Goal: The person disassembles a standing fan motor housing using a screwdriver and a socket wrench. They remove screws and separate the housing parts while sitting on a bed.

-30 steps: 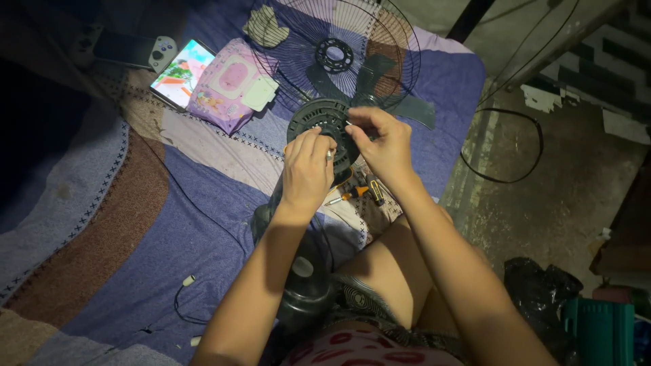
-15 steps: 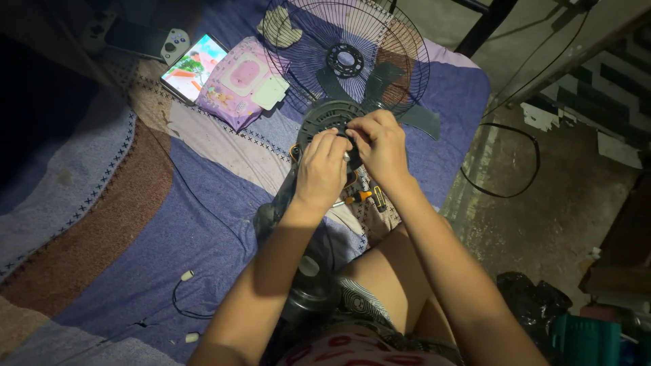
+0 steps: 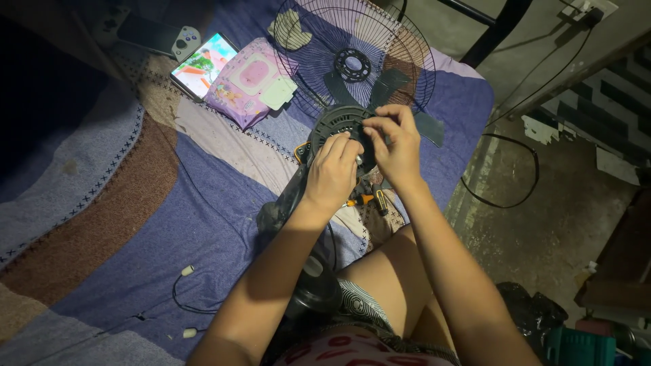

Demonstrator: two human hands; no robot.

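1. Both hands were closed on the black round fan motor housing [image 3: 339, 125]: left hand [image 3: 332, 169] clasped over its near edge, right hand [image 3: 397, 146] pinching at its right side with fingertips [image 3: 371, 124] bent in. I couldn't tell what, if anything, sat between those fingertips.
2. Housing sat on the patchwork blanket [image 3: 135, 203], right in front of the person's bare knee [image 3: 380, 271], atop the fan's dark body.
3. Behind it: wire fan guard [image 3: 407, 41] lying flat, dark fan blade [image 3: 380, 85] on it, one vane poking out to the right of the right hand.
4. Just under the hands: screwdrivers with orange-and-black handles [image 3: 369, 200], partly hidden by the left wrist.
5. Far left: lit phone [image 3: 203, 64], pink wipes packet [image 3: 254, 81] beside it, game controller [image 3: 156, 37] further out.
6. White-tipped cable [image 3: 183, 298] looped on the blanket, well apart from the work. Black cord [image 3: 522, 176] on the bare floor to the right.
7. Pose: both forearms reached forward, converging; left wrist flexed down, right wrist cocked inward.
8. Versus half a second earlier: hands kept the same hold on the housing; the view itself had shifted a little, nothing on the blanket had moved.
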